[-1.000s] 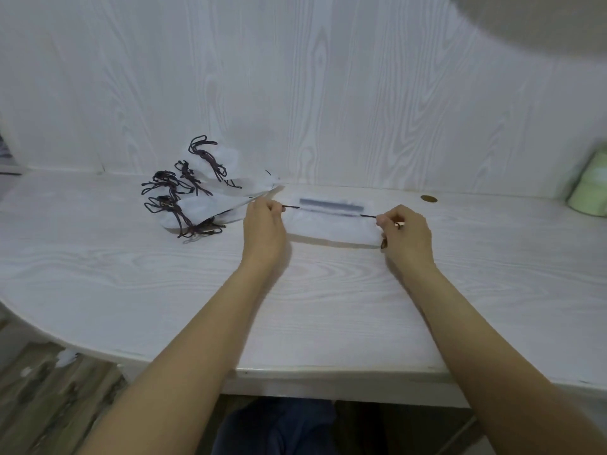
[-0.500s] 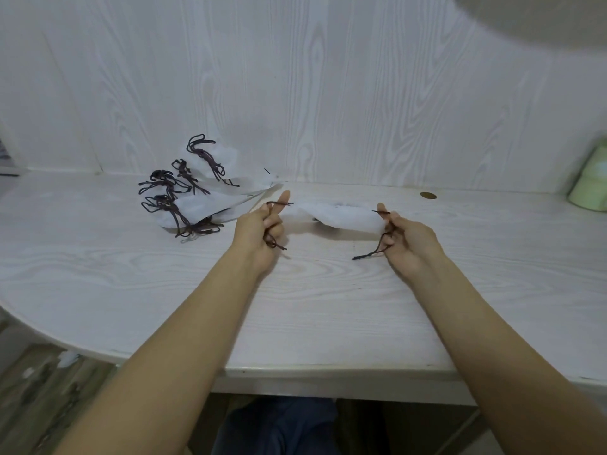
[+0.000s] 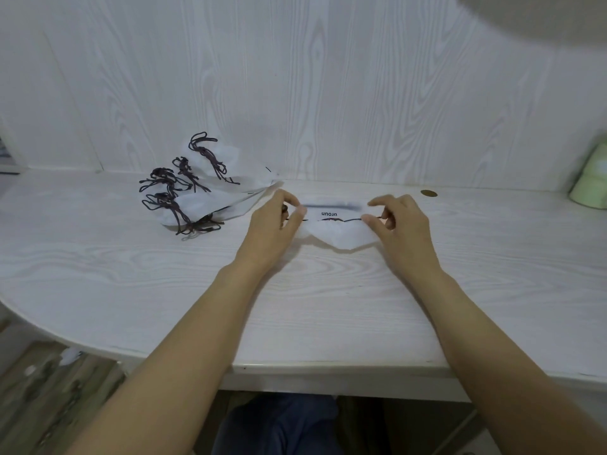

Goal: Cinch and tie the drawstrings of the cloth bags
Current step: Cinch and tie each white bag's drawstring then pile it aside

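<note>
On the white wood-grain tabletop (image 3: 164, 284), right in the middle toward the back wall, there was a small white cloth drawstring bag (image 3: 340, 231) with some dark lettering printed on it, and from my remote seat I could see it was held up slightly between both hands, its lower part sagging to a point just over the surface. The left hand (image 3: 274, 224) was pinched narrow at the bag's left end, thumb and fingers closed around the dark brown drawstring cord (image 3: 335, 220) where it comes out of the hem. The right hand (image 3: 399, 224) did the same at the right end, fingers curled in tight on the cord there. The string ran in a shallow wavy line across the bag between the two grips. Off to the left, well apart from the hands, sat a loose pile of white cloth bags (image 3: 210, 195) with bunched dark cords, already knotted up by the look of them. A small brass-coloured round disc (image 3: 428, 193) was set in the table just behind the right hand, and a pale green rounded object (image 3: 591, 188) sat at the far right edge, too blurry for me to tell what it was.
</note>
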Tool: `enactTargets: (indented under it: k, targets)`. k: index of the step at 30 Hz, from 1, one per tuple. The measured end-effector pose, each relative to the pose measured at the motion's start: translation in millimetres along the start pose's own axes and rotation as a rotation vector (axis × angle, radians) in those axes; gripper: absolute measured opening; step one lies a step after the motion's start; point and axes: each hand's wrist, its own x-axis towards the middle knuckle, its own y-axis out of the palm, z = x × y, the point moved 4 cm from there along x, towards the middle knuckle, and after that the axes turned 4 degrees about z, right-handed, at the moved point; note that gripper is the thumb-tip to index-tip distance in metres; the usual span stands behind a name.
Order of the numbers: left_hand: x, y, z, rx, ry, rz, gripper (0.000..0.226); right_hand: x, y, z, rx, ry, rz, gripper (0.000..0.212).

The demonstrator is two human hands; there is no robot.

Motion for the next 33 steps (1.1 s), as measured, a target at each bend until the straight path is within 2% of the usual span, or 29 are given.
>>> enactTargets:
  k: [3, 7, 17, 21, 26, 29, 33]
  targets:
    - [2.5, 1.5, 3.4, 0.140, 0.050, 0.042, 0.017, 0.3, 4.7, -1.3, -0.109, -0.038, -0.002, 0.013]
    - [2.4, 1.3, 0.6, 0.221, 0.027, 0.024, 0.027, -1.7, 6.9, 5.1, -0.227, -0.081, 0.001, 0.022]
    - [0.4, -2.1, -4.8, 0.347, 0.000, -0.116, 0.035, -2.5, 11.2, 9.1, -0.290, -0.085, 0.020, 0.029]
    - [-1.6, -2.2, -4.9, 0.341, -0.014, -0.121, 0.037, -1.7, 13.0, 7.7, -0.293, -0.057, 0.052, 0.029]
    - [-5.7, 0.4, -5.5, 0.491, 0.013, -0.129, 0.031, -4.5, 9.4, 3.4, -0.239, 0.029, 0.049, 0.028]
    - [-7.1, 3.6, -12.3, 0.549, -0.022, -0.098, 0.039, -5.1, 12.3, 10.8, -0.189, 0.052, 0.086, 0.044]
    - [-7.9, 9.1, -14.3, 0.325, -0.120, -0.056, 0.047, -10.2, 19.5, 23.4, 0.173, 0.107, 0.202, 0.050]
